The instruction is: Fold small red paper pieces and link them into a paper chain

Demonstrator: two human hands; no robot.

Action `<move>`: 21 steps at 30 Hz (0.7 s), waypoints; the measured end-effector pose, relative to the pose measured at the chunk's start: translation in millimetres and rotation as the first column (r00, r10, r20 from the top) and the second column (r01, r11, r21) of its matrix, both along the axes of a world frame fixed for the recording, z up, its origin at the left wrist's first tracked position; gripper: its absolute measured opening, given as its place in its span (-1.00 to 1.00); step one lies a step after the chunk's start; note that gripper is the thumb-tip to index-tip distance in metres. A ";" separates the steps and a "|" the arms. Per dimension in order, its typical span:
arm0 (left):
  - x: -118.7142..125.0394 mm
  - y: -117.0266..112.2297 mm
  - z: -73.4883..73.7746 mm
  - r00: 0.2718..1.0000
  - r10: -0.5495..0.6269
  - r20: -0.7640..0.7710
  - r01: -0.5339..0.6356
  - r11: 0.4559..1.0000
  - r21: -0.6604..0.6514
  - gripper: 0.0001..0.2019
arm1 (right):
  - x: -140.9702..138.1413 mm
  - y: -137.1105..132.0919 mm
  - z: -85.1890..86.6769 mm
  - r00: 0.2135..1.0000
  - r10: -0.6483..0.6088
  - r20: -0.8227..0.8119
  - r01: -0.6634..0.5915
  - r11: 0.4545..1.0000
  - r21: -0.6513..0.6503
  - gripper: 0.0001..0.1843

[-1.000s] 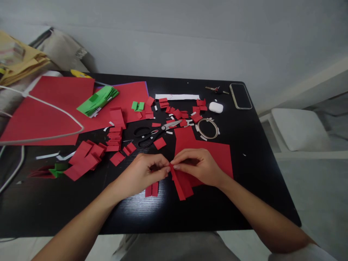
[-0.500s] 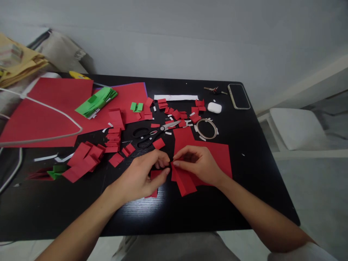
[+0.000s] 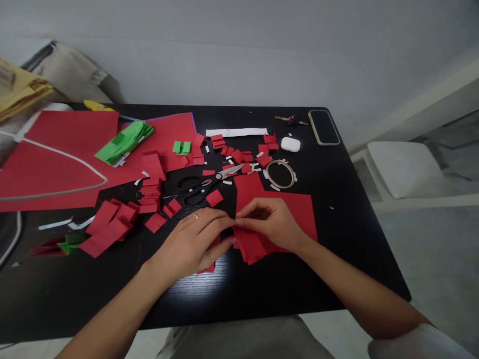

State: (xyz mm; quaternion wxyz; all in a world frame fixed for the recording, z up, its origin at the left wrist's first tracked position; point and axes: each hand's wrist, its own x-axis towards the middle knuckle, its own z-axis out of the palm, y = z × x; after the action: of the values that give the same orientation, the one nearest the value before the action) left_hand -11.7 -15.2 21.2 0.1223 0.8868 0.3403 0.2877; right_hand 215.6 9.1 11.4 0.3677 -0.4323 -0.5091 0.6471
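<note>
My left hand (image 3: 194, 239) lies low over the black table (image 3: 75, 294), fingers stretched toward a small folded red paper piece (image 3: 249, 247) and touching its left edge. Another small red piece peeks out beneath that hand's palm. My right hand (image 3: 271, 224) pinches the top of the same folded piece, fingers pressed together. Under both lies a larger red sheet (image 3: 295, 209).
Black scissors (image 3: 204, 184) lie just beyond my hands. Several cut red rectangles (image 3: 112, 224) pile at the left, with green folded paper (image 3: 123, 142), big red sheets (image 3: 63, 144) and a white cable. A tape ring (image 3: 280, 173), earbud case (image 3: 290, 144), phone (image 3: 322, 126) and keys sit far right.
The red folded piece came down from a tilted hold to lie flatter on the sheet. My left hand spread out and lowered over the small red pieces. The view shifted slightly.
</note>
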 end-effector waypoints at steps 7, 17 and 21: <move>1.8 -3.6 2.1 1.000 -0.020 -0.020 0.020 1.000 -0.010 -0.68 | 0.6 0.0 -1.3 1.000 0.015 0.013 -0.015 0.999 0.035 -0.75; 0.1 -3.8 -1.3 1.000 -0.010 0.011 0.010 0.998 -0.060 -0.71 | 1.7 -0.2 0.6 0.997 0.060 -0.040 -0.060 0.998 0.008 -0.81; 0.6 -4.7 -1.4 0.999 0.022 0.041 -0.019 0.998 -0.063 -0.78 | 1.5 -1.1 0.7 0.996 0.067 -0.060 -0.067 0.998 0.003 -0.80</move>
State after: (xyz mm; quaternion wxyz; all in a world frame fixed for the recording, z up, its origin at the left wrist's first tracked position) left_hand -11.0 -19.9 19.8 0.1542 0.8727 0.3557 0.2966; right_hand 217.1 8.0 12.1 0.3611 -0.3949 -0.5124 0.6716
